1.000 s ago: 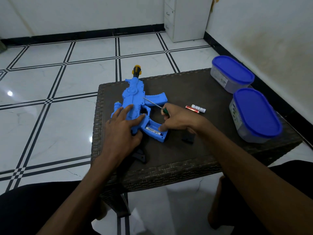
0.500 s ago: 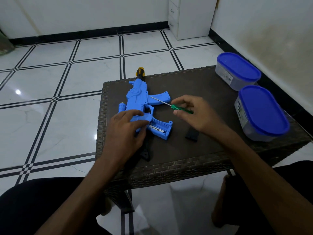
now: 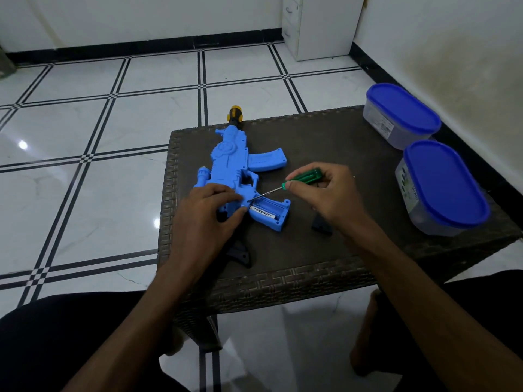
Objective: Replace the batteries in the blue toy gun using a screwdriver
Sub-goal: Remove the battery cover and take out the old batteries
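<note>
Gun [image 3: 229, 165], centre frame: light, rigid plastic, liable to slide; left hand [image 3: 206, 219] presses flat on it. Right hand [image 3: 325, 193] pinches screwdriver [image 3: 302, 178] handle.

Left hand [image 3: 206, 219] lies flat, palm down, fingers spread; right hand [image 3: 325, 193] pinches closed, wrist raised.

Wicker table [image 3: 325, 274]: toy gun [image 3: 230, 162], two containers [image 3: 441, 185].

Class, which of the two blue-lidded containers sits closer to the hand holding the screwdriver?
The nearer container, beside the right hand; the other container sits farther back.
</note>
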The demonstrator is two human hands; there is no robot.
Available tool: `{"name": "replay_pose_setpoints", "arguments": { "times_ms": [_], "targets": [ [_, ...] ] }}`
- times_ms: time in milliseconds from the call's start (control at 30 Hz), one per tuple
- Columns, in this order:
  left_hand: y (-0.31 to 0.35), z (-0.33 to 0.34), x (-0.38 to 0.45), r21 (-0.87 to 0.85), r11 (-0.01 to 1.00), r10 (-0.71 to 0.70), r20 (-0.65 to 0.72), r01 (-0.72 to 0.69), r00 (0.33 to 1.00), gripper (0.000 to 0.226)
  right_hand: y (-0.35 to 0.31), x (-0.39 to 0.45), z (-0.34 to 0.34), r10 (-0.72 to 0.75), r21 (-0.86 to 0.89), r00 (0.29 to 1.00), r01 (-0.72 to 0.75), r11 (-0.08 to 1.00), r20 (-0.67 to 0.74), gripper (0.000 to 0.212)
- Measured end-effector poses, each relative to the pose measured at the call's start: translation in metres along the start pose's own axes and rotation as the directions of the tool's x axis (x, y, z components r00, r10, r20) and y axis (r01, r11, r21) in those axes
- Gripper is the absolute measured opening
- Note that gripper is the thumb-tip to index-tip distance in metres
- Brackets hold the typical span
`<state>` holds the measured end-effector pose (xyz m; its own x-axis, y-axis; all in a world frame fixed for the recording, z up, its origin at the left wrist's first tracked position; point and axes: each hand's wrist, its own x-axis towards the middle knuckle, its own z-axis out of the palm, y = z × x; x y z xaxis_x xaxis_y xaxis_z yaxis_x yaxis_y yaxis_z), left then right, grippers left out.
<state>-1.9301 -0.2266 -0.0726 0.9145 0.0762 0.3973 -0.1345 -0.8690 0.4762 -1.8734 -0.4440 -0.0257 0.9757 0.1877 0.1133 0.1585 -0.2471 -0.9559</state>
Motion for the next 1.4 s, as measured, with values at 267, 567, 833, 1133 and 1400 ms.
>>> {"name": "replay_pose_setpoints", "arguments": {
  "times_ms": [267,567,833,1133,1400],
  "targets": [
    [-0.002,0.0,0.002,-0.01,1.0,0.002,-0.003,-0.002,1.0,0.027,0.001,0.009,0.0,-0.061,-0.167,0.998,0.058,0.984,-0.013,0.005],
    [-0.004,0.001,0.003,0.034,0.999,0.024,0.025,-0.025,0.999,0.034,0.003,0.012,0.005,-0.078,-0.016,0.995,0.079,0.997,0.066,0.008],
    [-0.005,0.003,0.003,0.064,0.996,0.054,0.022,-0.056,0.998,0.032,0.023,0.006,0.024,-0.094,0.056,0.986,0.087,0.995,0.138,0.015],
    [0.0,0.002,0.003,0.088,0.98,0.18,0.005,-0.18,0.984,0.02,0.01,0.033,0.05,-0.004,0.05,0.978,-0.007,0.999,0.209,0.016],
    [0.001,0.003,0.003,0.118,0.966,0.231,0.004,-0.23,0.973,0.019,0.008,0.043,0.057,0.048,0.044,0.98,-0.057,0.997,0.191,0.018]
  ]
}}
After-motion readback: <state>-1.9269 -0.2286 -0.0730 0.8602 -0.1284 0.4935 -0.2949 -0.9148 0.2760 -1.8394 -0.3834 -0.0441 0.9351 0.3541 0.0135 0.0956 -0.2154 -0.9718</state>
